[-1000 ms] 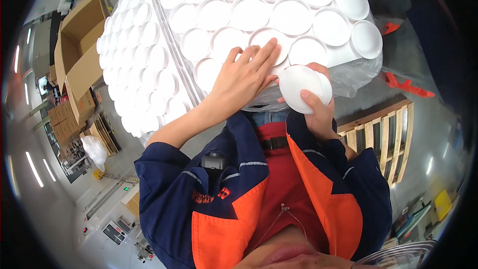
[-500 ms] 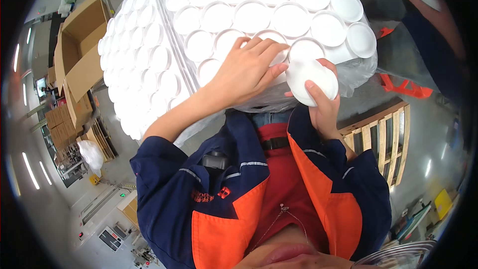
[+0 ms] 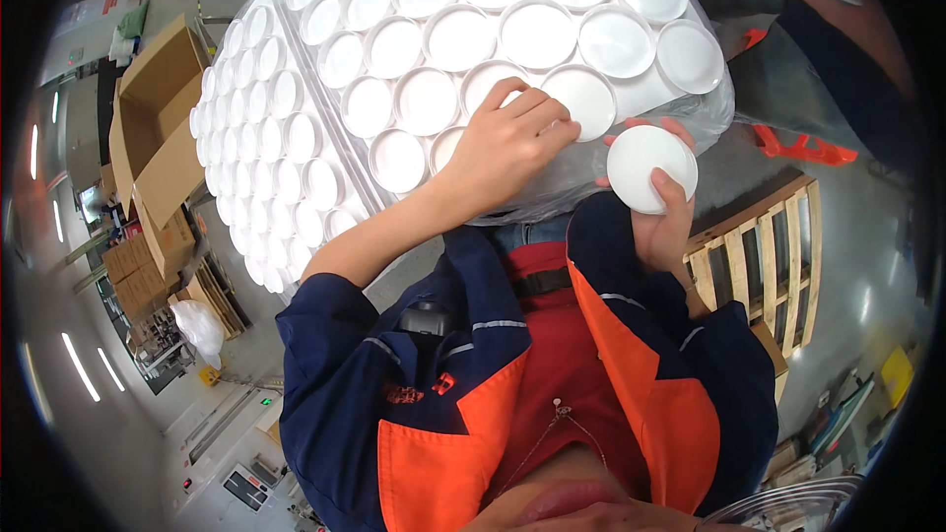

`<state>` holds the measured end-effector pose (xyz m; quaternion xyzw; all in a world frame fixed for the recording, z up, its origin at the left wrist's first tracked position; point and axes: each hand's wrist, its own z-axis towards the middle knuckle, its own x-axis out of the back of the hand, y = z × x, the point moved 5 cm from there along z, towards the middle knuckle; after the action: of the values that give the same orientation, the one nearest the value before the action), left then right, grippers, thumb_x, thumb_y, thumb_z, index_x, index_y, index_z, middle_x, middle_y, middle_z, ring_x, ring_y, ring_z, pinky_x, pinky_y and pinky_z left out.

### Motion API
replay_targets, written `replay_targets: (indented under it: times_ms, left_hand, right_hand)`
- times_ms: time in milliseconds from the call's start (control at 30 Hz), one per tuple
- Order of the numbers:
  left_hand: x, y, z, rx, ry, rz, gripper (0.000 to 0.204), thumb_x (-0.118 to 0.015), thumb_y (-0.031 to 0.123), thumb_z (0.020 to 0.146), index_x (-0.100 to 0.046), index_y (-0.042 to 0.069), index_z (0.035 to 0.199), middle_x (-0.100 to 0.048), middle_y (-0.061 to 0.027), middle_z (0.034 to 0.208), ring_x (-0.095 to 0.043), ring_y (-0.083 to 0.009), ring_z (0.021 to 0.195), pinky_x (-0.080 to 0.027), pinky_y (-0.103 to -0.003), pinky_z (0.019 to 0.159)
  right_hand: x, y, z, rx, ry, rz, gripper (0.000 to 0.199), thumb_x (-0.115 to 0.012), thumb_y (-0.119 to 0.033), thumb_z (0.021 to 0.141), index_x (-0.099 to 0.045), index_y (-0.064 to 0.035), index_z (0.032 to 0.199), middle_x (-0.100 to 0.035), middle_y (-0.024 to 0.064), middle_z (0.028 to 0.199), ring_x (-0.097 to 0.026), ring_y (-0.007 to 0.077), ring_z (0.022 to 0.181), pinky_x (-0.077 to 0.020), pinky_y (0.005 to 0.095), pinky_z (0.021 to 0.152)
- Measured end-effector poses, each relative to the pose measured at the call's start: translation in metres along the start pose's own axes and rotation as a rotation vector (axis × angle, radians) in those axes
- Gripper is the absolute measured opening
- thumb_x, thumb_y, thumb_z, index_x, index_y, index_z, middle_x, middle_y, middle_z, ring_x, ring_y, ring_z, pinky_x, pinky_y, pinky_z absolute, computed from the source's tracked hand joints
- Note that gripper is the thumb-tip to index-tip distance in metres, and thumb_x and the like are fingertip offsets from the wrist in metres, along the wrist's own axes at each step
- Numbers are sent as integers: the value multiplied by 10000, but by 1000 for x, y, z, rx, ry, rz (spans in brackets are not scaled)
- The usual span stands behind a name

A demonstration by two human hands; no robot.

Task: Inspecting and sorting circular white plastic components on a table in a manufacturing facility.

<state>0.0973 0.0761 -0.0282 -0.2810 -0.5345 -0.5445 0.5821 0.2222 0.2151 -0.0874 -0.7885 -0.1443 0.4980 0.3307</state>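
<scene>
Several round white lids or shallow dishes (image 3: 461, 37) lie in close rows on a sheet in front of me. My right hand (image 3: 662, 222) holds one white round disc (image 3: 650, 166), flat face up, thumb across its face and fingers behind it, just off the near right edge of the rows. My left hand (image 3: 514, 143) reaches over the near row with its fingers curled together. Its fingertips are at the rim of a white dish (image 3: 581, 103); whether they pinch anything is hidden from view.
Clear plastic film (image 3: 562, 187) hangs at the near edge of the rows. A second bank of white discs (image 3: 258, 138) slopes off to the left. An open cardboard box (image 3: 163, 108) stands far left, a wooden pallet (image 3: 764, 256) lies right, and another person's arm (image 3: 828, 0) shows upper right.
My right hand has drawn the white disc to the right, away from the rows and my left hand. The left hand's fingers have curled in and shifted right. The whole view has shifted slightly.
</scene>
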Motion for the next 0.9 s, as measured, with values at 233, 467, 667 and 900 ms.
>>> replay_targets:
  times_ms: [233,467,667,900]
  left_hand:
    - [-13,11,12,75,-148,-6,284,-668,251,902,-651,61,1113,-648,-127,1243,-618,-278,1032,-434,-430,995]
    - [1,-7,25,366,-143,-517,329,-681,207,916,-637,70,1212,-680,-90,1192,-631,-255,1029,-408,-415,1017]
    - [26,-41,54,400,444,-429,68,-740,81,870,-767,38,916,-751,-60,851,-691,-159,789,-518,-289,778]
    - [-30,-22,64,-36,48,43,160,-675,237,883,-708,81,882,-682,-41,965,-644,-212,936,-465,-416,944]
  right_hand:
    - [3,-3,1,-15,-17,14,634,-526,-27,843,-328,-64,1444,-506,216,1342,-564,378,1234,-596,522,899]
    - [-6,-2,11,-29,-37,-195,537,-521,-4,893,-363,-46,1404,-517,215,1300,-614,355,1161,-625,497,835]
    - [-5,-15,17,116,-51,-65,530,-538,-32,893,-371,-65,1395,-521,248,1313,-618,383,1163,-631,474,819]
    - [2,-7,16,24,-26,-72,569,-560,-68,894,-347,-66,1421,-507,246,1352,-597,397,1198,-622,474,835]
